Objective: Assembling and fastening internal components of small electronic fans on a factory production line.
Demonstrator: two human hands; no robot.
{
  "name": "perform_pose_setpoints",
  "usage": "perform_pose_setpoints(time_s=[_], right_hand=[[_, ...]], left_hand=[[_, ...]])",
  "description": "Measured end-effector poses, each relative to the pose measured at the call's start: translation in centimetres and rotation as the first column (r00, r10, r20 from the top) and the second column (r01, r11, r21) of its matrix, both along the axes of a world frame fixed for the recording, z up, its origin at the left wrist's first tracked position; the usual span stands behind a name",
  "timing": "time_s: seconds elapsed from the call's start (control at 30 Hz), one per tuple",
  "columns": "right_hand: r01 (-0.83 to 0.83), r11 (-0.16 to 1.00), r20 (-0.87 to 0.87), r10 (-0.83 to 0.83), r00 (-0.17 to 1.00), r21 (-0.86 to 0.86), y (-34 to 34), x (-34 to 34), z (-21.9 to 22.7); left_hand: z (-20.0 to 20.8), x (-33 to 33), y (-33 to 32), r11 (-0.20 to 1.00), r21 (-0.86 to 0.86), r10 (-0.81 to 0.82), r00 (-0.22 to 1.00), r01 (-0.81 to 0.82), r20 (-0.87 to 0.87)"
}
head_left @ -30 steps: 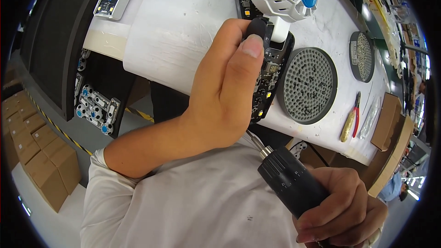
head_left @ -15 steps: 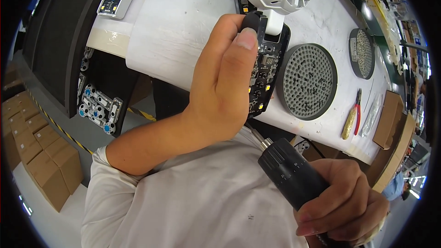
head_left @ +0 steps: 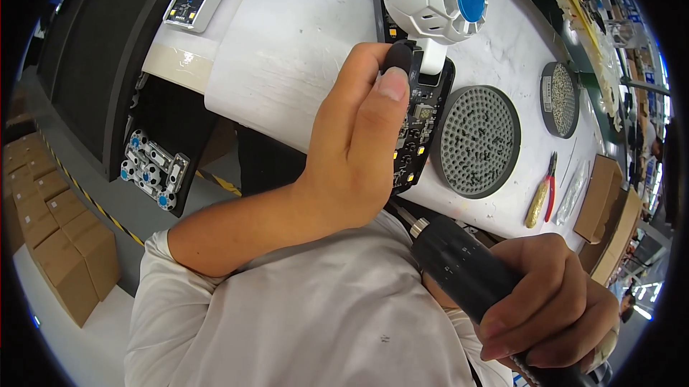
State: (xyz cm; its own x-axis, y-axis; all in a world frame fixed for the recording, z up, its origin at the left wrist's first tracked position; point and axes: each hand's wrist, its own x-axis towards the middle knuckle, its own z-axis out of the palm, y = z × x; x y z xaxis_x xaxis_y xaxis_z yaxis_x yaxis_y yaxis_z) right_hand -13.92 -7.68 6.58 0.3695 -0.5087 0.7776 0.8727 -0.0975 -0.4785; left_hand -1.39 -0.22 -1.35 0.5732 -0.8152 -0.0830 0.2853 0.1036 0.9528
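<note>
Print first: a pale label (head_left: 547,94) sits on the wall of the far round tray (head_left: 563,104), its characters too small to read from here. More fine marks ring the electric screwdriver (head_left: 466,265), and a small dark print (head_left: 385,339) shows on the pale shirt (head_left: 308,301), blurred past reading.

Now the containers! That far tray, over on the right of the table (head_left: 280,28), carries a dense spread of tiny pale pieces. Nearer, just right of the circuit board (head_left: 425,111), a larger grey round tray (head_left: 479,142) holds small dark pieces strewn across its grid of holes. An open cardboard box (head_left: 599,197) stands at the far right; stacked brown cartons (head_left: 68,243) fill the floor on the left. Below the table's left edge, a dark shelf holds white, black and blue units (head_left: 153,170).

And the hands: the left hand (head_left: 352,136) is pinching a black rounded piece (head_left: 400,58) at the board, mid-table, beside a white ball-shaped unit (head_left: 430,0) with a blue disc. The right hand (head_left: 552,301) wraps firmly around the screwdriver, bit angled toward the board's near end; whether it touches, I can't tell. Pliers (head_left: 551,193) lie to the right, beside a clear plastic bag (head_left: 573,193).
</note>
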Motion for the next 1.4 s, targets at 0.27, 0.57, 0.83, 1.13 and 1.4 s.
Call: perform_pose_setpoints(time_s=[0.27,0.57,0.83,1.13,1.4], right_hand=[[0.041,0.999,-0.045,-0.041,0.998,0.002,0.4,-0.3,0.3],[-0.01,1.0,-0.103,0.009,0.995,-0.005,0.0,-1.2,0.2],[0.05,0.996,-0.098,-0.043,0.994,0.071,1.0,-1.2,0.0],[-0.116,0.993,-0.193,0.112,0.975,-0.009,-0.1,-2.7,-0.7],[-0.118,0.99,0.136,0.127,0.983,-0.074,-1.0,-3.3,1.4]], left_hand=[[0.6,-0.3,-0.2,1.0,-0.024,0.002,0.998,-0.003,-0.056],[0.3,-0.3,0.0,1.0,-0.002,0.019,1.0,-0.02,-0.024],[0.0,-0.2,0.1,1.0,0.005,0.03,0.999,-0.03,0.017],[0.5,-0.6,-0.3,0.997,-0.066,0.021,0.997,-0.026,-0.069],[0.5,-0.9,-0.1,1.0,-0.013,0.026,1.0,-0.026,-0.014]])
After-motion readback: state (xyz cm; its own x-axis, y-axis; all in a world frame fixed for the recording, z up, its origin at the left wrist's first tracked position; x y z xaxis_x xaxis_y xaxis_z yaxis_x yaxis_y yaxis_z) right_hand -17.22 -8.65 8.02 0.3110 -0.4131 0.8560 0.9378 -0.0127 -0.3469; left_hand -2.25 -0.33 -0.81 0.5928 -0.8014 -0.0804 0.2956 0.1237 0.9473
